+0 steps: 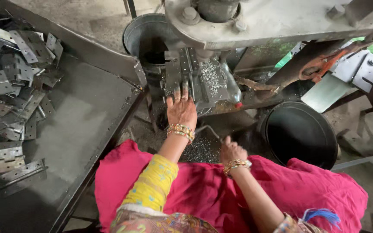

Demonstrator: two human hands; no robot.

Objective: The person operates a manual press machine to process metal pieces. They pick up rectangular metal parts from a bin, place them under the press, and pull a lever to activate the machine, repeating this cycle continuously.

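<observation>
Workshop floor, concrete and gritty, fills the background; a heavy grey drill press (255,19) spans the top centre of the frame, with a dark sloped tabletop (87,116) at left carrying a heap of steel hinges (14,86) in the upper left. Left hand (181,111), centre of frame, lies palm down with fingers (178,94) extended and flat, pressing a hinge plate (178,71) against the machine bed just left of the spindle; the fingers are spread and not curled round anything. Right hand (232,151), lower centre, is clenched about a thin metal lever (206,128) that runs up and to the left toward the press. Bright metal shavings (212,75) lie on the fixture beside the plate and more on the ground between the hands. Round black bin (298,133) stands at right, a grey bucket (145,39) behind the press. Judgement on doing this step well: keep the plate seated square against the fixture, hold fingertips back from the spindle line, pull the lever with steady even pressure, and brush chips off before seating, since swarf under the plate would tilt it. Loose pink cloth (221,194) over the lap should stay clear of the lever.
</observation>
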